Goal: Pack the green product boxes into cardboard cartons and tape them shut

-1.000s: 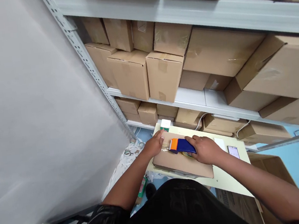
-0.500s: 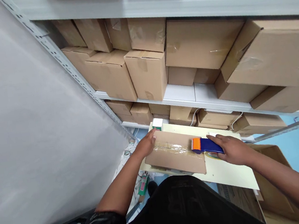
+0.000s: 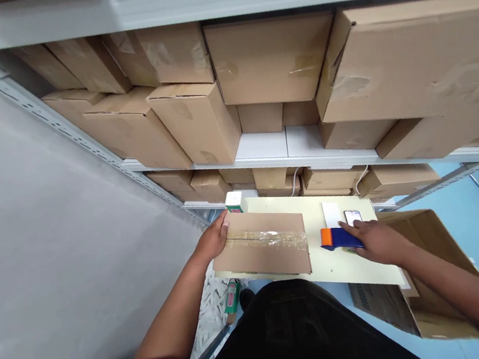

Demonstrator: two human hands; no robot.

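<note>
A flat brown cardboard box [image 3: 270, 251] lies on a small pale yellow table [image 3: 341, 266], with a strip of clear tape [image 3: 268, 237] along its top seam. My left hand [image 3: 215, 239] rests with its fingers against the box's left end. My right hand [image 3: 375, 239] grips a blue tape dispenser [image 3: 338, 238] with an orange front, held over the table to the right of the box and clear of it.
A phone [image 3: 352, 216] and a white card [image 3: 331, 213] lie at the table's back right; a small white box [image 3: 233, 201] stands at its back left. Metal shelving [image 3: 289, 159] packed with cartons rises behind. An open carton [image 3: 429, 272] sits on the blue floor at right, a grey wall [image 3: 56, 254] at left.
My right hand drew the tape dispenser rightward along the box's seam and off its right end, leaving a tape strip. The left hand stayed at the box's left end. The view tilted.
</note>
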